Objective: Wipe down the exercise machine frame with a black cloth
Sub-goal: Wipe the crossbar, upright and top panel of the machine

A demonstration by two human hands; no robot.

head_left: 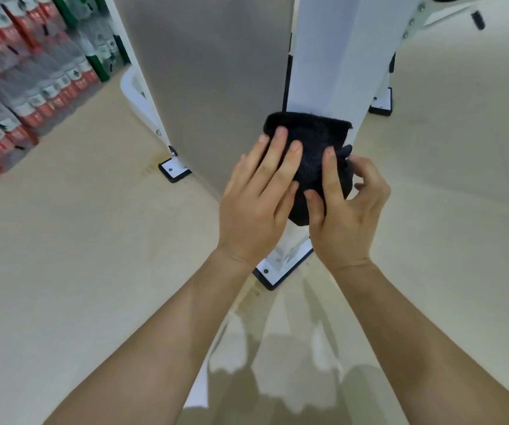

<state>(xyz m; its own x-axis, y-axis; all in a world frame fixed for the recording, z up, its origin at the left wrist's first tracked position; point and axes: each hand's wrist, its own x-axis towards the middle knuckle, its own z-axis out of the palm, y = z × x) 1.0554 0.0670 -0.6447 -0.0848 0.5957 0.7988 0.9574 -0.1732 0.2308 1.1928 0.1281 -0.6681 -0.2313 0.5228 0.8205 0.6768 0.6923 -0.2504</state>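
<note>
- Against the white upright (317,56), low down, my left hand (259,191) lies flat, its straight fingers pressing the black cloth (308,142) to the metal.
- Just right of it, my right hand (348,210) pinches the cloth's bunched edge, outer fingers curled round the side.
- I'd press evenly, wrap the cloth round the corner, and stroke down towards the upright's foot plate (280,265).
- Behind the upright, its far face is hidden. Its top is cut off, and the stacked packs (17,87) far left are blurred.
</note>
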